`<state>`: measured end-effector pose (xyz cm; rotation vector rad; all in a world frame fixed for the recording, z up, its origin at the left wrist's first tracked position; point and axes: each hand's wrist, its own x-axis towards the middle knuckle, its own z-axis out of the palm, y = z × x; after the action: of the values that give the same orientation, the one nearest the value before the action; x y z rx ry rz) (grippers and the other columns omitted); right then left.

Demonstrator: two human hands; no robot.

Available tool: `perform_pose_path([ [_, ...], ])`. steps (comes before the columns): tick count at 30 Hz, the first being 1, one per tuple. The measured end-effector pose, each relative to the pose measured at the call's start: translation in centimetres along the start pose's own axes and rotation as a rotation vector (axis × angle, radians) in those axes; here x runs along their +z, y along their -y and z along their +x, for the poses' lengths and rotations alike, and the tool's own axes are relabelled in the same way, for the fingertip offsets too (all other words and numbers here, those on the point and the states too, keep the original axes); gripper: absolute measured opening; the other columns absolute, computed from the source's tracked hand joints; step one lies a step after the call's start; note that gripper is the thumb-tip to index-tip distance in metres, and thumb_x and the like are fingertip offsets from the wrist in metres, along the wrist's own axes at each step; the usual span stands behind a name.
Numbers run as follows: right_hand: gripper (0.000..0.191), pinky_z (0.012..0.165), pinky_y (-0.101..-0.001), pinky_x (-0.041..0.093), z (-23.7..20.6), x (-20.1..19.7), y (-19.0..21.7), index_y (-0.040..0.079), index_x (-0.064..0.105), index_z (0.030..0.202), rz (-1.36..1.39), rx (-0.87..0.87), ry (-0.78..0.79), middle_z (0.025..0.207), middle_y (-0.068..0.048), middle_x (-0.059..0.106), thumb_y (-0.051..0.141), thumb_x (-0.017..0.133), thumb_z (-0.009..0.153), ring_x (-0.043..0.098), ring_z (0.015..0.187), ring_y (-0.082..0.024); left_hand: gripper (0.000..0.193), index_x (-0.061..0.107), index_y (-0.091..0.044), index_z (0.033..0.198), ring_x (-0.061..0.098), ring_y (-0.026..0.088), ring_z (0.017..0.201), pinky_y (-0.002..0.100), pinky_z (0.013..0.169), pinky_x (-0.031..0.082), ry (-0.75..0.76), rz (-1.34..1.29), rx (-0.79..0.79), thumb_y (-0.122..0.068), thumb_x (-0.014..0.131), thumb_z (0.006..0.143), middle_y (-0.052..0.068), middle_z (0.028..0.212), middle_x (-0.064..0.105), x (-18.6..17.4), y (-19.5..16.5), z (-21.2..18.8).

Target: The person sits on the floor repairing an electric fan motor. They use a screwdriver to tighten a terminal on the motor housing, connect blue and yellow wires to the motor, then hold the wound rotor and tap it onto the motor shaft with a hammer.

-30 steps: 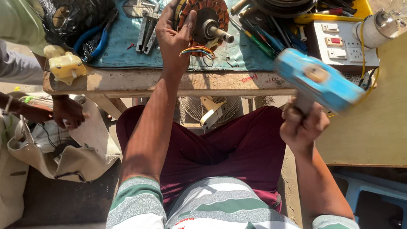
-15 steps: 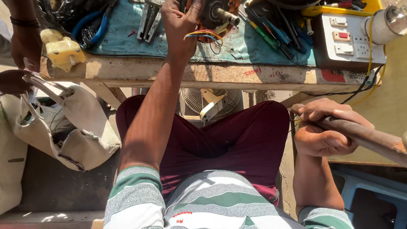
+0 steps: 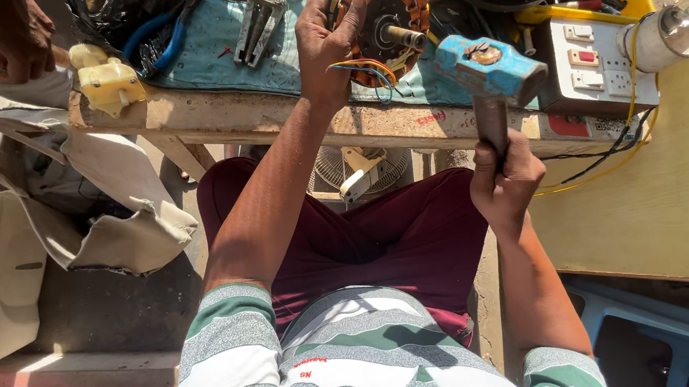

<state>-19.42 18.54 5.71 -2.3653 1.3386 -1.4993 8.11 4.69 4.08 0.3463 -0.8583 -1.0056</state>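
Now: copper-wound motor stator [image 3: 384,14] stands on edge on blue mat [image 3: 203,39] atop wooden bench [image 3: 253,114], coloured wires hang below. Left hand [image 3: 328,39] clasps stator's left rim. Right hand [image 3: 505,185] fisted round handle of blue-headed hammer [image 3: 490,70], head just right of stator shaft. White switchboard [image 3: 593,60] further right.

Wooden bench [image 3: 210,114] under a teal mat [image 3: 212,38] bearing pliers [image 3: 166,46], motor stator [image 3: 386,13], switchboard [image 3: 593,60].

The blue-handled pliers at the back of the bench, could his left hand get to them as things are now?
Probably yes, but not freely: the left hand is gripping the motor stator. The blue-handled pliers lie just left of it on the blue mat, nothing between.
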Motion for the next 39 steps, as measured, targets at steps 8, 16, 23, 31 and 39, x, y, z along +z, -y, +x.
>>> perform_pose_path([
  [8,0.036,0.054,-0.0300,0.051,1.0,0.1,1.0,0.000,0.057,0.108,0.137,-0.074,-0.185,0.080,-0.010,0.062,0.035,0.055,0.113,0.061,0.058,-0.018,0.029,0.060,0.002,0.129,0.075,0.017,0.102,0.036,0.090,0.067,0.075,-0.068,-0.006,-0.014,0.067,0.106,0.012,0.116,0.074,-0.4,0.7,0.1],
  [16,0.043,0.053,-0.0298,0.052,1.6,-3.1,1.4,0.002,0.054,0.114,0.491,-0.066,-0.334,0.082,-0.008,0.060,0.044,0.057,0.108,0.059,0.060,-0.017,0.036,0.060,0.005,0.129,0.074,0.016,0.098,0.032,0.086,0.066,-0.089,0.100,0.016,-0.016,0.071,0.101,0.012,0.114,0.073,-1.0,-0.1,0.2],
  [23,0.019,0.060,-0.0346,0.051,1.5,-1.2,-0.2,0.015,0.052,0.132,-0.276,-0.137,0.063,0.081,-0.013,0.064,0.016,0.061,0.116,0.064,0.068,-0.023,0.035,0.060,0.006,0.128,0.076,0.018,0.097,0.034,0.087,0.066,-0.020,0.040,0.009,-0.014,0.072,0.102,0.015,0.114,0.075,-0.4,-0.3,1.0],
  [31,0.024,0.064,-0.0375,0.054,1.3,-1.1,0.3,-0.002,0.049,0.131,-0.185,-0.261,-0.021,0.087,-0.015,0.068,0.016,0.053,0.116,0.067,0.072,-0.026,0.027,0.061,0.002,0.129,0.073,0.016,0.101,0.034,0.090,0.064,0.017,-0.031,0.052,-0.010,0.067,0.106,0.011,0.117,0.075,-1.0,-0.1,1.0],
  [39,0.034,0.057,-0.0287,0.057,2.3,-2.1,2.4,0.006,0.056,0.123,0.653,-0.128,-0.330,0.086,-0.009,0.059,0.039,0.055,0.113,0.060,0.064,-0.015,0.017,0.068,0.004,0.122,0.073,0.013,0.088,0.031,0.080,0.062,0.025,0.103,0.131,-0.010,0.067,0.112,0.012,0.104,0.077,-1.1,-1.0,0.9],
])
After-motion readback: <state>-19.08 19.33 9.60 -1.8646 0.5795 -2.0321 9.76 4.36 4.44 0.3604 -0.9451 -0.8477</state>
